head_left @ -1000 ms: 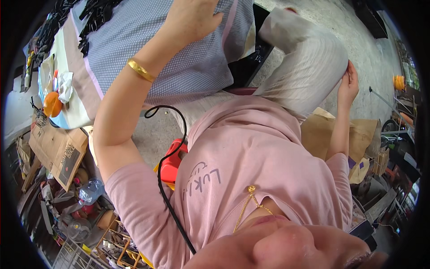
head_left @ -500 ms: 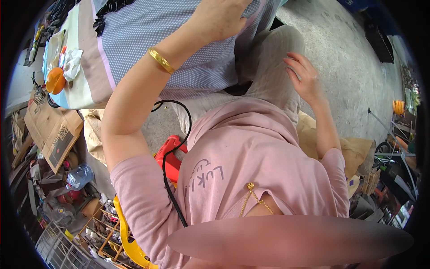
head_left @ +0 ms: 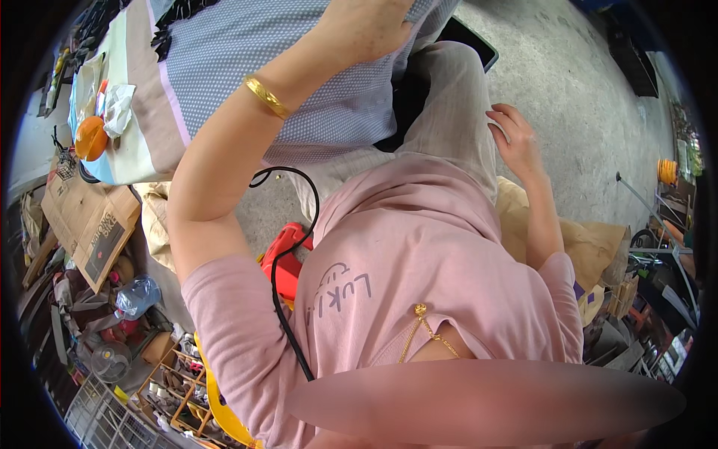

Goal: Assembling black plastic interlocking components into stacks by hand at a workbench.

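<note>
My left hand rests at the top edge of the view, over a blue-grey dotted cloth with striped borders. Its thumb shows, but the other fingers run out of the picture. A gold bangle circles that wrist. The cloth drapes over a table and hangs down toward my lap. My right hand hovers beside my right knee with fingers apart, holding nothing. Black fringed fabric lies on the cloth's far left.
On the left end of the cloth sit an orange round object and crumpled white paper. A black cable runs beside me past a red plastic piece. Cardboard leans at left; a wooden thread rack stands below it.
The cloth's right edge has drawn leftward, uncovering a dark flat edge beside my knee. My right hand has moved slightly lower. My left hand has shifted slightly up and left.
</note>
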{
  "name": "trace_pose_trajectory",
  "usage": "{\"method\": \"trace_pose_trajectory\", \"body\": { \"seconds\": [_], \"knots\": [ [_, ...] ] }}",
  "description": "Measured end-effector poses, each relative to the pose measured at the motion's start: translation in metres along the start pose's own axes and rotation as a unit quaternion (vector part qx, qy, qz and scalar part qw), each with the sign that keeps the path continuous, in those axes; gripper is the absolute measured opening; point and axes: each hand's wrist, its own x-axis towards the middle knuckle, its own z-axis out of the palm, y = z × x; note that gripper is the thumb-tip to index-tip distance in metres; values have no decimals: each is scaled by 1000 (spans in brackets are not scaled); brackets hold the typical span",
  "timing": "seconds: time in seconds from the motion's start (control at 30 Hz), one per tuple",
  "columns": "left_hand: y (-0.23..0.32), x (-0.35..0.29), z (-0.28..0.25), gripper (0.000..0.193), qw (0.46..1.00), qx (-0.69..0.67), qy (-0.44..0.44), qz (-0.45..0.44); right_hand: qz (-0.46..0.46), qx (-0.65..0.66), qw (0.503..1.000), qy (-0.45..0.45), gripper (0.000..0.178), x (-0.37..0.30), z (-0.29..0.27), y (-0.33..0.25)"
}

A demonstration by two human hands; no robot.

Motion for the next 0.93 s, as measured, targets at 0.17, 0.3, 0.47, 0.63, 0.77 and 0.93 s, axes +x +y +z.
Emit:
{"method": "trace_pose_trajectory", "body": {
  "seconds": [0.17, 0.3, 0.47, 0.63, 0.77, 0.93],
  "knots": [
    [-2, 4, -4, 46, 1000, 0, -3, 8, -43, -9, 999, 10, 20, 15, -14, -10],
    [-14, 1, 14, 51, 998, 46, 45, 16, -76, 4, 997, -8, 20, 23, -21, -22],
    [-14, 2, 21, 40, 994, 58, 79, 41, -112, -8, 994, 18, 20, 36, -37, -48],
    [-12, -1, 17, 38, 996, 45, 69, 45, -147, 2, 989, 9, 19, 59, -51, -77],
    [-14, -2, 17, 38, 996, 42, 64, 41, -191, -18, 981, 6, 18, 83, -69, -92],
    [-17, 1, 17, 53, 997, -28, 54, 39, -220, -13, 974, 48, 19, 112, -87, -109]
  ]
}}
